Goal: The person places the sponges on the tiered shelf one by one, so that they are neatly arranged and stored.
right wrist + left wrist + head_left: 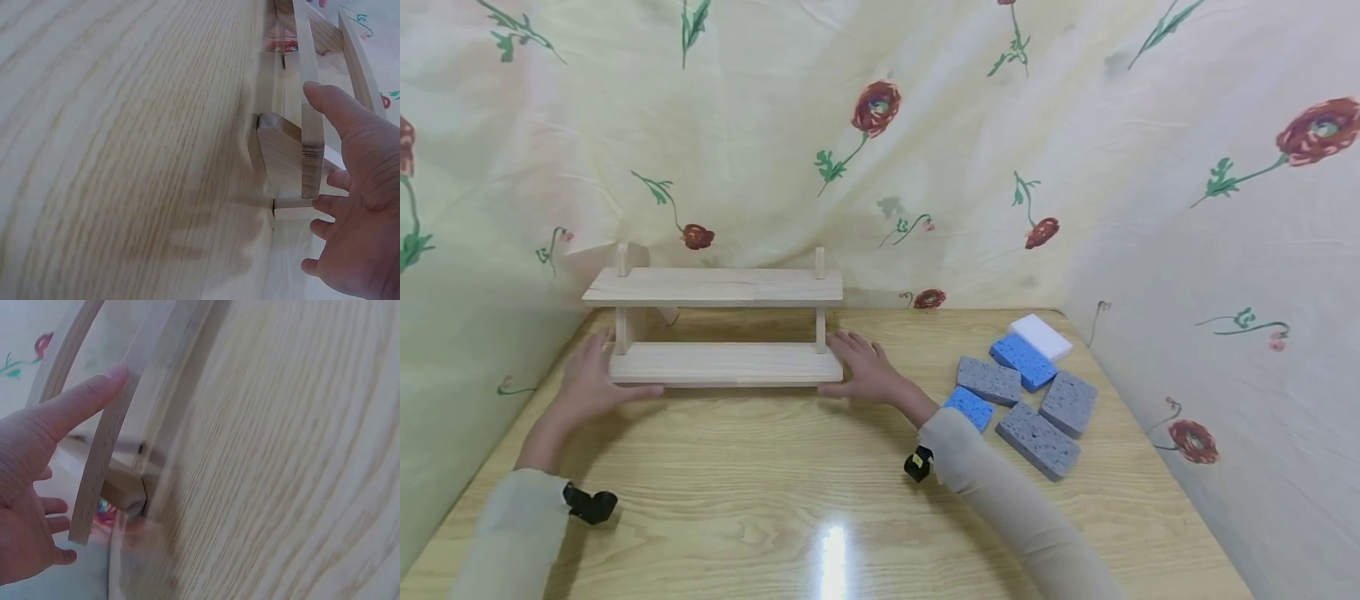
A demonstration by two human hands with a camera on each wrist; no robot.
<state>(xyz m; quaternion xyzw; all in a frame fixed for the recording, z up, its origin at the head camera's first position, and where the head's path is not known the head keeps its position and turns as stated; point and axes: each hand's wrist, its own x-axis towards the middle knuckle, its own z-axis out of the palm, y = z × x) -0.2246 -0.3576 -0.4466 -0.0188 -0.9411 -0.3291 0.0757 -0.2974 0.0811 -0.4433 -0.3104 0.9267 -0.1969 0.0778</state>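
A two-tier wooden shelf stands at the back left of the table, its upper board carried on uprights. My left hand is at the left end of the lower board, fingers reaching back along the end and thumb across the front edge. At the other end my right hand lies with spread fingers by the board's end and its thumb at the front corner. In the left wrist view the thumb crosses the board's edge. The right thumb touches the board's front in the right wrist view.
Several speckled grey blocks, two blue sponge-like blocks and a white block lie to the right on the wooden table. A flowered cloth hangs behind the shelf and along both sides.
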